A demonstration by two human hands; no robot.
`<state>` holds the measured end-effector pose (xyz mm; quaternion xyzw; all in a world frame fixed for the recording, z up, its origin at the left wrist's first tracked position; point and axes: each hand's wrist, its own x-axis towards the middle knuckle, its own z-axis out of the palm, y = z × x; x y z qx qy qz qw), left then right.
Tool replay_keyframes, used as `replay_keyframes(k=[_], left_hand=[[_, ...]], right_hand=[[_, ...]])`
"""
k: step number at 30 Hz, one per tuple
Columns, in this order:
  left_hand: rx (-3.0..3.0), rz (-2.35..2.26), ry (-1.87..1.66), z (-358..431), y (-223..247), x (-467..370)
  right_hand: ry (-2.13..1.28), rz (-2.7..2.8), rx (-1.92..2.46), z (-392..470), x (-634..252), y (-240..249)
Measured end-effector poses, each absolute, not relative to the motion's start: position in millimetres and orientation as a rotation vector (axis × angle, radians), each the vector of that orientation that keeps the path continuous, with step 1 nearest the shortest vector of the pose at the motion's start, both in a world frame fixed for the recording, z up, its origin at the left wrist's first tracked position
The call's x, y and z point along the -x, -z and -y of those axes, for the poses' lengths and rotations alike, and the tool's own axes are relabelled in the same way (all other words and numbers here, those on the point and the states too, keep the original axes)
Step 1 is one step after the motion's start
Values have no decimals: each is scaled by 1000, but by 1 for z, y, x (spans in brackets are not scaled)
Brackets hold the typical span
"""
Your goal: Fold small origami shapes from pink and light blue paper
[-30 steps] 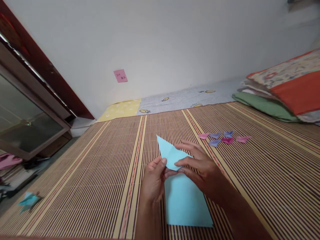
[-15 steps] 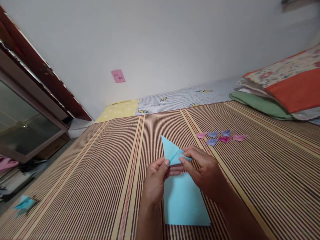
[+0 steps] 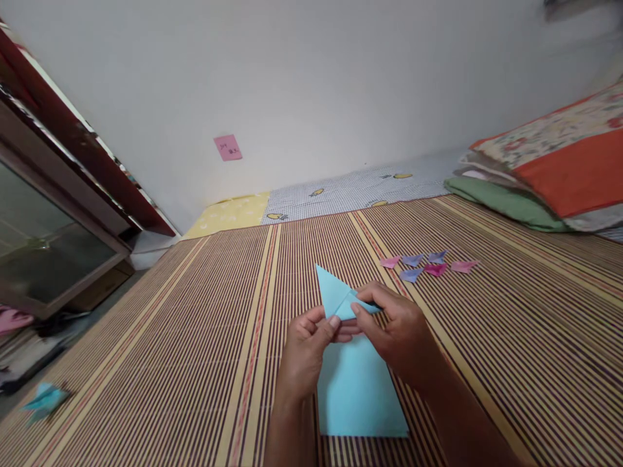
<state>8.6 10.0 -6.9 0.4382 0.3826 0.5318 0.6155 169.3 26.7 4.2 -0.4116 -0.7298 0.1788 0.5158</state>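
Between my hands, raised over the mat, is a light-blue sheet of folding paper [image 3: 332,290] with a pointed corner up to the left and a folded flap on its right side. My left hand [image 3: 307,340] pinches its lower edge, thumb on top and fingers underneath. With thumb and index finger, my right hand [image 3: 395,324] grips the flap at the right corner. Beneath both hands a flat light-blue sheet [image 3: 363,399] lies on the mat, its far edge hidden by my fingers.
Several small pink and purple folded paper pieces [image 3: 411,275] lie on the striped mat [image 3: 195,337] at the right. A blue folded paper piece [image 3: 46,399] sits at the left edge. Folded bedding [image 3: 559,168] is stacked at the far right. A pink note [image 3: 228,148] is on the wall.
My left thumb has slid right along the paper's lower edge, and the folded flap looks larger and flatter. The view has shifted slightly.
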Motion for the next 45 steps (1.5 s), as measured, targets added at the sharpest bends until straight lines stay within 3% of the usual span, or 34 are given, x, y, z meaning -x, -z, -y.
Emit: replay_keyframes(k=[13,45], left_hand=[[-1027,-952,-1281,-10,9,-6],[-975,-1000,-1198,-7,12,-5]], right_hand=[[-600,1916,987,-26,-178,-6],[-616,1889,1068,-23,-180,-11]])
